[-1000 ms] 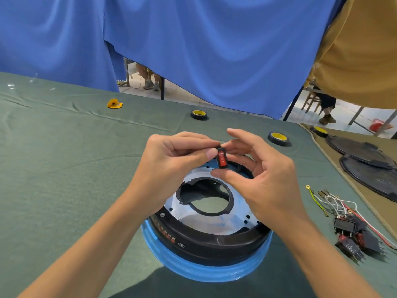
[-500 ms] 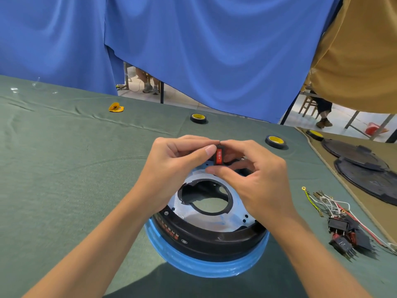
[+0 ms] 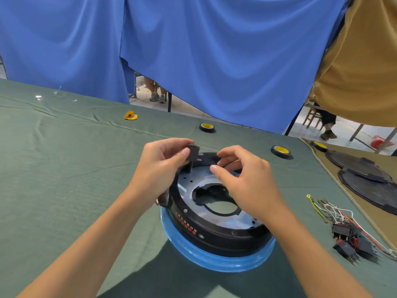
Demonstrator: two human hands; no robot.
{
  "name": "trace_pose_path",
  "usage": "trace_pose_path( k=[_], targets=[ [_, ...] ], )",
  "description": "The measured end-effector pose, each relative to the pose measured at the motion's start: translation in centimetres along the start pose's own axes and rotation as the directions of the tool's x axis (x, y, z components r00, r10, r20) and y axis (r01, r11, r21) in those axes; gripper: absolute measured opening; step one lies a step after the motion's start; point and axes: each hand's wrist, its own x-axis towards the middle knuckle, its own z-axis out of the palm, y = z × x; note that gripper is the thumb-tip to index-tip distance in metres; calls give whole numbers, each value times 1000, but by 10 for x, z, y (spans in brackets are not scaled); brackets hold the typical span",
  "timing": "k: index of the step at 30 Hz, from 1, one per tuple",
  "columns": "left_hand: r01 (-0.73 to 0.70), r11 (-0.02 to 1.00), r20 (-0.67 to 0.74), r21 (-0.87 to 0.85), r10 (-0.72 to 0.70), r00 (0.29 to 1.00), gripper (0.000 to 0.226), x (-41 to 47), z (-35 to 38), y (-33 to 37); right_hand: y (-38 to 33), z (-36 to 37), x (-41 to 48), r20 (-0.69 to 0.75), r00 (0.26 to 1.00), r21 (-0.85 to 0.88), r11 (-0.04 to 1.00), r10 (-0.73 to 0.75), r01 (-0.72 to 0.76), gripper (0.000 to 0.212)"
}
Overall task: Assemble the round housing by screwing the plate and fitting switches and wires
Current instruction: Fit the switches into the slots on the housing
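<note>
The left hand pinches a black switch between thumb and fingertips. Just right of that grip, the right hand curls at the round housing's far rim. Below the grip lies the metal plate.

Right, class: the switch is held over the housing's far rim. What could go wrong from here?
1. The left hand pinches the switch only at the fingertips; it might slip and fall through the plate's large opening.
2. The housing sits on a blue ring; pushing at the far rim could tip or slide it.
3. The loose wires lie near the right forearm and might get swept aside.
</note>
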Motion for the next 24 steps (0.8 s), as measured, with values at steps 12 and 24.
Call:
trace_pose_path(
  k=[12, 24],
  targets=[
    [-94, 929, -63, 358, 125, 990, 28, -26, -51, -26, -34, 24, -4, 464, 846, -76, 963, 263, -258, 45],
    [-175, 950, 87, 259, 157, 984, 33, -57, -51, -26, -29, 13, -8, 610, 761, -170, 975, 220, -146, 14]
  ],
)
